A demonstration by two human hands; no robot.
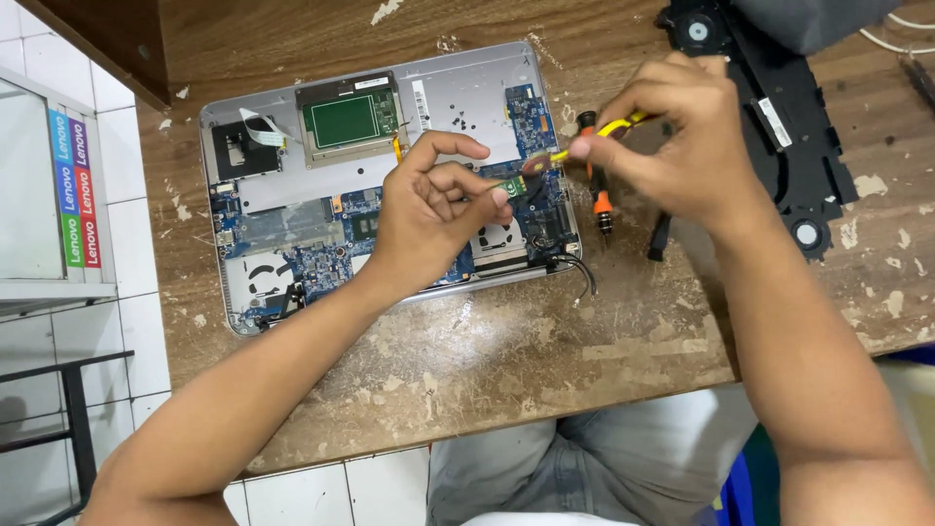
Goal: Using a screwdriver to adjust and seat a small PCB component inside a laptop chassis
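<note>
My left hand pinches a small green circuit card, light and fragile, best gripped by its edges. My right hand grips yellow tweezers over the opened laptop.

An orange-and-black screwdriver is lying on the worn wooden table, just beside the opened machine's right edge. A black laptop bottom cover is resting further right, its round fan openings showing, with a grey cloth draping over its top end. White cables are trailing off at the far right corner. On the left, white wall tiles are showing, and a glass panel with coloured stickers is standing against them.
</note>
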